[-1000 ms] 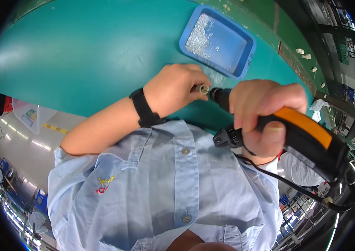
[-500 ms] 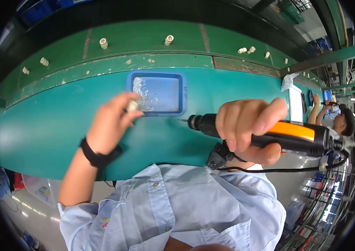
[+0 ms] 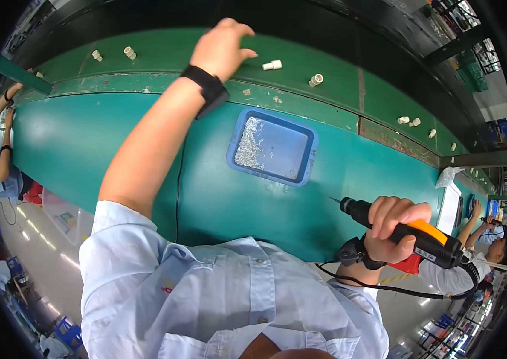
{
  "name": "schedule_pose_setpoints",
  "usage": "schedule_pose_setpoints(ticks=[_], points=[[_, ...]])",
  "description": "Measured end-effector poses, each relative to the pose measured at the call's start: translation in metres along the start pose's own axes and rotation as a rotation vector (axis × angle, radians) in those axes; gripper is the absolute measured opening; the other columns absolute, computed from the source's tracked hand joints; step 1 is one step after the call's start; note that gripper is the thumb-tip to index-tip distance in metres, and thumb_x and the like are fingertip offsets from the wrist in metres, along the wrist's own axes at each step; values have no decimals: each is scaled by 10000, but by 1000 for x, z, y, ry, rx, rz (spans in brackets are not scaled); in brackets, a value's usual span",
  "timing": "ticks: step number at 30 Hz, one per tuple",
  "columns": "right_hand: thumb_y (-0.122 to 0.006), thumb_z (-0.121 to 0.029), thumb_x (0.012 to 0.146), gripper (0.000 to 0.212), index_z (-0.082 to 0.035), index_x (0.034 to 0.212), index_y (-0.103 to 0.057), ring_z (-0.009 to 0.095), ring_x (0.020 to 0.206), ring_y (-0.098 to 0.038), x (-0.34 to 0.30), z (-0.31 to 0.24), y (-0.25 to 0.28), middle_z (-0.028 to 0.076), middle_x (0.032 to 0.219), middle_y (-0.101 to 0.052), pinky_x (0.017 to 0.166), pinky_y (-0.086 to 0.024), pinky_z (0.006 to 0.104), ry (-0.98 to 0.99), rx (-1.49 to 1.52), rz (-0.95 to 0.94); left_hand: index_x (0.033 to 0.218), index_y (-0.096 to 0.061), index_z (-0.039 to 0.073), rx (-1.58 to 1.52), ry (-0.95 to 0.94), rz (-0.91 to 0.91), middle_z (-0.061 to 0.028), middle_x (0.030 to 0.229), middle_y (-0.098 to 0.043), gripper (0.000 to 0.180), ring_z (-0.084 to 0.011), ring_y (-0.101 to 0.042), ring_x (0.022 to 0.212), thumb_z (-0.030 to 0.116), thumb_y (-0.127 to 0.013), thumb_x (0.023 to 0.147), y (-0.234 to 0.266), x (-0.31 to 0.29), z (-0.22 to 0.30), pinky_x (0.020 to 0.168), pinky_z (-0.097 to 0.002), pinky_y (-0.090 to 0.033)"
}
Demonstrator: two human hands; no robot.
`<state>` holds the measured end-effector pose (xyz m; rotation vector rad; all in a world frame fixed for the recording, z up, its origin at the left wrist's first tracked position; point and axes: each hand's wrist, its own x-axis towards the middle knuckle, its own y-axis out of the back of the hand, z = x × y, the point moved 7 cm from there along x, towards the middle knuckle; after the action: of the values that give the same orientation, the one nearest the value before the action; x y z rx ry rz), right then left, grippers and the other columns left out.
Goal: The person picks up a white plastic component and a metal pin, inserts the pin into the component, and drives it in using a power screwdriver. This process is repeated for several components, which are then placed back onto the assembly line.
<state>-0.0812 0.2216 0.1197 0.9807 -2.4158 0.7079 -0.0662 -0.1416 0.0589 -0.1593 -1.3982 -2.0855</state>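
1. Left arm's stretched way out across the teal table (image 3: 223,203), forearm angled up and to the right, black wristband (image 3: 205,91) on.
2. Left hand (image 3: 223,51) is over the green strip (image 3: 167,57) past the table's far edge. Fingers point right, thumb spread from the index, nothing gripped that I can see. It's a bit blurry and the palm's turned away, so the exact finger curl is fuzzy.
3. Closest thing to those fingertips: a white fitting (image 3: 272,64) lying on its side, just beside them, not touching.
4. Right hand (image 3: 398,224) sits low and nearer the body, fingers wrapped around a black-and-orange electric screwdriver (image 3: 430,232), bit pointing left and slightly up.
5. Blue tray (image 3: 286,149) of small silvery pins (image 3: 246,149) rests on the table between both hands.
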Motion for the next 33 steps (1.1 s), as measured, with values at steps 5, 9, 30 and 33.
schedule_pose_setpoints(ticks=[5, 9, 30, 33], points=[[-665, -388, 857, 398, -54, 938, -464, 126, 455, -456, 7, 5, 3, 3, 569, -474, 471, -371, 270, -25, -77, 27, 1052, -662, 31, -360, 288, -312, -64, 920, -659, 283, -168, -653, 745, 175, -717, 815, -30, 3, -82, 755, -298, -527], [-625, -376, 881, 376, -49, 962, -459, 126, 459, -439, 13, 9, -4, 3, 573, -461, 483, -367, 274, -19, -104, 75, 1049, -664, 26, -590, 380, -402, -26, 877, -680, 241, -82, -618, 741, 172, -690, 859, -59, 4, -88, 735, -243, -527], [-474, -192, 909, 196, -14, 992, -489, 143, 471, -407, 28, 82, -43, 30, 567, -436, 518, -396, 323, -164, -163, -121, 980, -664, 35, -932, 324, -611, -7, 847, -639, 221, -39, -554, 653, 52, -747, 776, -48, -232, 96, 597, -200, -456], [-475, -217, 910, 214, -25, 1001, -490, 135, 470, -405, 26, 88, -44, 26, 562, -423, 508, -381, 306, -136, -191, -114, 989, -653, 26, -912, 278, -561, -61, 875, -611, 251, -111, -591, 640, 94, -756, 770, -44, -229, 96, 578, -259, -481]])
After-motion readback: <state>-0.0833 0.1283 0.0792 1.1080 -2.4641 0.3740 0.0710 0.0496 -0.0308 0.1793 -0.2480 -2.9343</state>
